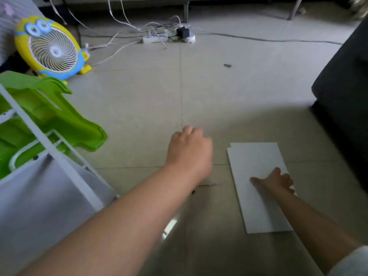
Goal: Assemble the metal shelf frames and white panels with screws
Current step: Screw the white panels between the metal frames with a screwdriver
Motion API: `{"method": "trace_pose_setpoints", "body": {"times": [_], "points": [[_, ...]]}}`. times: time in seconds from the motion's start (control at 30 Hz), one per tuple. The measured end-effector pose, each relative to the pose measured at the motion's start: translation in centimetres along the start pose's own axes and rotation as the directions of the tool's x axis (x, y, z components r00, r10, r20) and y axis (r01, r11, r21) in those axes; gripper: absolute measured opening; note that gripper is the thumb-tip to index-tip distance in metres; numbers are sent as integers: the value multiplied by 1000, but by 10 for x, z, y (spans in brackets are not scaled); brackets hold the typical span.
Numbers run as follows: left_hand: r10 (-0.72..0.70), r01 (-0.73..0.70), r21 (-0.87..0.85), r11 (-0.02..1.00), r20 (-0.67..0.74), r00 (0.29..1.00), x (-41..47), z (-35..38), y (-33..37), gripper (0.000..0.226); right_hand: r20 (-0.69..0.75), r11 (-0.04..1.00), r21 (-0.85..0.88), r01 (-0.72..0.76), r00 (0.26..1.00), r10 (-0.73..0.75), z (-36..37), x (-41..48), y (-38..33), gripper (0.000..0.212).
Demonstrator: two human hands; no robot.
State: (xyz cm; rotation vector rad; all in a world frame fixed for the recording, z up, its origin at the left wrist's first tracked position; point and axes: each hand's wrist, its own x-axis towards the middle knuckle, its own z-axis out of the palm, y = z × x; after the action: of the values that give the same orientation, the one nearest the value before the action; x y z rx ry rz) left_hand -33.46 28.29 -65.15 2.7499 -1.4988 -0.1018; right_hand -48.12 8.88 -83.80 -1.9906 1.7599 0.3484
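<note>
Curling under the palm, the fingers of the left hand are tucked out of sight at the centre of the frame, so I cannot tell whether they hold anything. The hand hangs knuckles-up above the tiled floor. Just below its wrist, a thin metal piece lies on the tiles, too small to identify.

Lower right of centre, the right hand grips a white panel. Its thumb lies stretched flat on the top face and its fingers bend over the panel's right edge. The panel lies flat on the floor, its long side running up the frame. A second edge peeking out at its upper left corner suggests another panel beneath.

At the lower left, a white metal shelf frame leans across the frame with a pale panel set in it, blurred. Behind it sits a green plastic stool. In the upper left stands a yellow and blue cartoon fan. White power strips with tangled cables lie at the upper centre. A small dark scrap lies on the tiles to the right of centre. A dark sofa fills the right edge.
</note>
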Motion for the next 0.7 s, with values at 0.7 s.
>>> {"method": "trace_pose_setpoints", "body": {"times": [0.7], "points": [[-377,758,-600,255,660,650,3,213,127,33,98,881,441,-170,985,141,6,53,40,39]]}}
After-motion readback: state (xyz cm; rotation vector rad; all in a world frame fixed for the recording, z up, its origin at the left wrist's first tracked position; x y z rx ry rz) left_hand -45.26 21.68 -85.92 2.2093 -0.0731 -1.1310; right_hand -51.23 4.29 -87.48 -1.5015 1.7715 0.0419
